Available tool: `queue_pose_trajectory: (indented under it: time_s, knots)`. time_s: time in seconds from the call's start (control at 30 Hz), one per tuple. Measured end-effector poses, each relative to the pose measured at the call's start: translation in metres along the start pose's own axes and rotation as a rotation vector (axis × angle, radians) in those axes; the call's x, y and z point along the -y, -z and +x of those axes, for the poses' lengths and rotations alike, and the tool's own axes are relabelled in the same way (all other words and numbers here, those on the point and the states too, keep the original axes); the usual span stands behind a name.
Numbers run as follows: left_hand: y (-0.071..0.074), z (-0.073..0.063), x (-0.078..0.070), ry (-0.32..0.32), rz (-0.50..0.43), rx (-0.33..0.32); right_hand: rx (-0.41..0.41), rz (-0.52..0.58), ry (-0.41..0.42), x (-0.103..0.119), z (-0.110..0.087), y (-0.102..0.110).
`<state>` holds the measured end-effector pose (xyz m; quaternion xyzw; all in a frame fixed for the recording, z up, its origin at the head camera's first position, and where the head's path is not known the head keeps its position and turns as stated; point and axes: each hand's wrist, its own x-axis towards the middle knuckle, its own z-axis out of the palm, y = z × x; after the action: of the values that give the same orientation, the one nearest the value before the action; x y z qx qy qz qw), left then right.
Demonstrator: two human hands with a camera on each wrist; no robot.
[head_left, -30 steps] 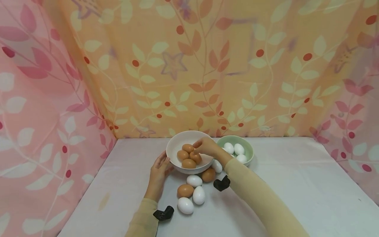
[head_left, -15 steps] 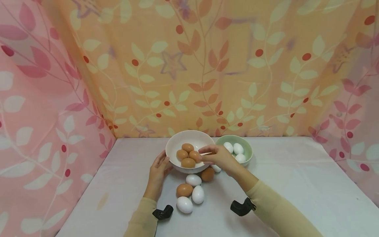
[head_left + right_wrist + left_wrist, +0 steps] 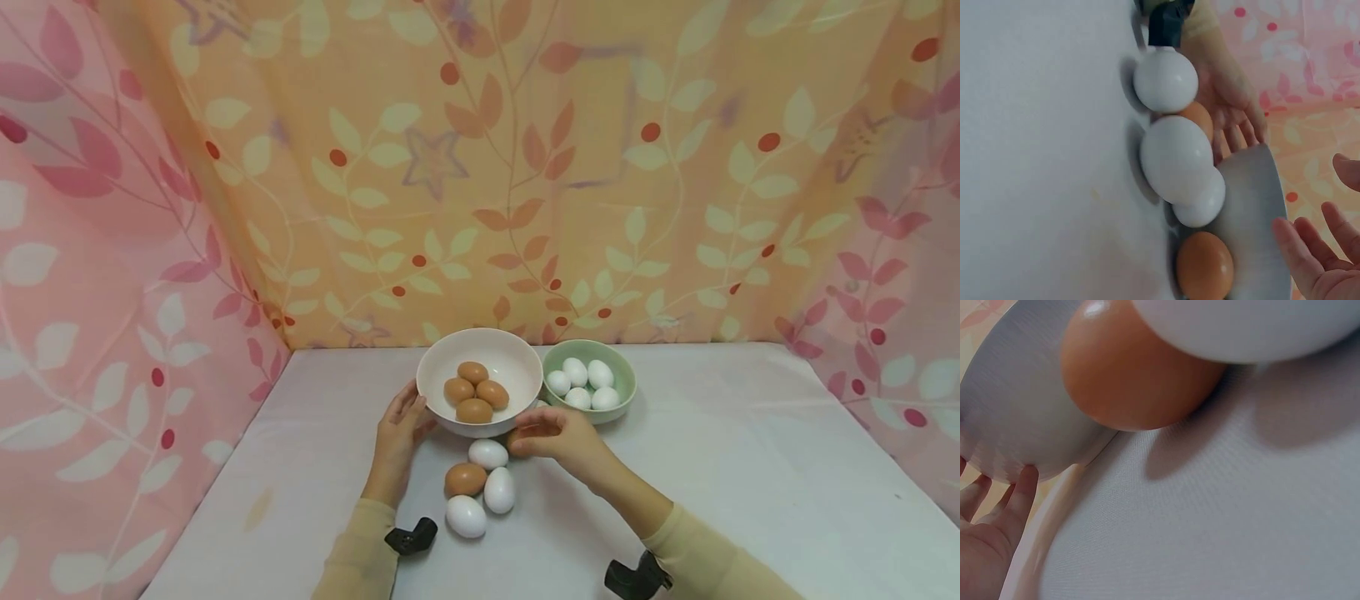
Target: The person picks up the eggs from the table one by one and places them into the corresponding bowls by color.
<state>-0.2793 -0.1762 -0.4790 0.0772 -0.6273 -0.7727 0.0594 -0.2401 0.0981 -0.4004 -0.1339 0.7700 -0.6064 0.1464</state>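
A white bowl (image 3: 517, 358) with several brown eggs (image 3: 474, 411) inside stands near the back of the table. My left hand (image 3: 397, 437) touches its outer left side; in the left wrist view, the fingertips (image 3: 1029, 475) rest against the bowl's wall. My right hand (image 3: 566, 442) is at the bowl's front right, fingers spread and holding nothing. Close to its fingertips lies a brown egg (image 3: 1205, 265), partly covered by the hand in the head view. Nearer to me are another brown egg (image 3: 466, 480) and white eggs (image 3: 488, 454), including a white egg (image 3: 466, 517) at the front.
A green bowl (image 3: 628, 387) with several white eggs (image 3: 600, 373) stands right beside the white bowl. Another white egg (image 3: 542, 403) shows only slightly behind my right hand. Patterned cloth (image 3: 525, 167) closes off the back and sides of the table (image 3: 750, 450).
My right hand has let go of a brown egg in the white bowl, drawn back over the rim and come down beside the brown egg in front. My left hand stays at the bowl.
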Motion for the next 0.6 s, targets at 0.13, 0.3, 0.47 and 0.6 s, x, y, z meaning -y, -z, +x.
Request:
queue_pose_trajectory:
  time_s: [0.13,0.3,0.47,0.6]
  knots:
    - [0.0,-0.001,0.0,-0.001,0.005,-0.001,0.007,0.009,-0.007,-0.006,-0.007,-0.004]
    - [-0.001,-0.001,-0.002,0.005,0.009,-0.006,0.007,0.021,-0.006,-0.013,-0.012,-0.006]
    - [-0.001,-0.002,-0.003,0.019,0.015,-0.017,0.006,0.02,-0.016,-0.023,-0.012,-0.009]
    - [-0.002,-0.002,-0.003,0.02,0.015,-0.01,0.0,0.034,-0.043,-0.032,-0.013,-0.014]
